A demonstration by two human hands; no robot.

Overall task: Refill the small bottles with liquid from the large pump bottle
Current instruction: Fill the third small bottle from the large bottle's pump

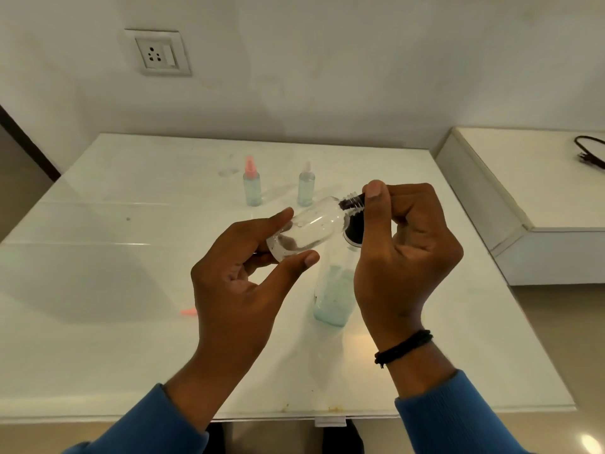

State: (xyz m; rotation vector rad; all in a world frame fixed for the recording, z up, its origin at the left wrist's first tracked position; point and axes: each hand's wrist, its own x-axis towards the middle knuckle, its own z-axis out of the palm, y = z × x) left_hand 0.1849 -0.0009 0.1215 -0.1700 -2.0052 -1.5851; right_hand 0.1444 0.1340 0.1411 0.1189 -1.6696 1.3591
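Pink cap (pixel 189 311): lying on table (pixel 98 339), left of L hand.
L hand (pixel 239 290): gripping base of empty small bottle (pixel 314 224), tilting its neck up-right.
Filled small bottles: pink-top (pixel 252 188) & white-top (pixel 306 190), standing at back.
Large bottle (pixel 334 299): standing w/ blue liquid, just below tilted bottle.
R hand (pixel 406 253): pinching black pump nozzle (pixel 352 203) at bottle mouth.

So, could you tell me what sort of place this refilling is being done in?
Probably an ordinary indoor room, a home or office rather than a lab. The work happens on a glossy white table against a plain wall with a socket and switch plate, and a low white ledge beside it holds a black cable.
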